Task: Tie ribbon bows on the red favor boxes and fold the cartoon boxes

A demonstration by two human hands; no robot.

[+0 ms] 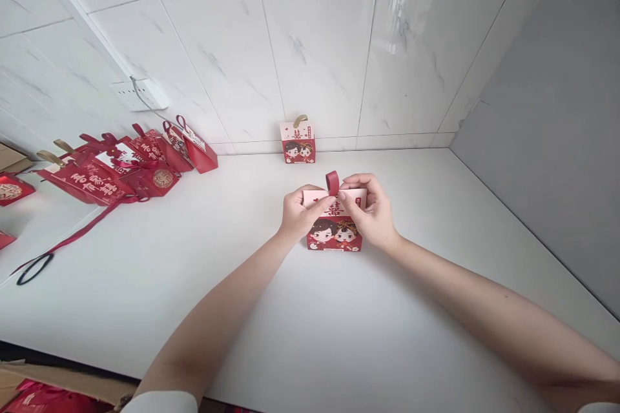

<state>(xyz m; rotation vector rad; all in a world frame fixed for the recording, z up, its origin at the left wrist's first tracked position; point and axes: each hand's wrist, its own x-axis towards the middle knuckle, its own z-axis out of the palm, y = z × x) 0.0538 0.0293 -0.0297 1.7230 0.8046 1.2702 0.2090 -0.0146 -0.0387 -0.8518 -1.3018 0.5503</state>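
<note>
- Gift box upright, mid-table; red handle loop at top centre.
- Left hand, right hand flank it, equally near, fingers pinching top flaps.
- Second box at wall; red bags far left.

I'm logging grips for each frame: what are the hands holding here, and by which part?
Both the left hand and right hand hold the small red gift box at its top flaps, beside the red handle loop.

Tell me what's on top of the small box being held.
A red ribbon loop stands up from the box top, with the left hand and right hand pressing the flaps. The inside is covered.
</note>
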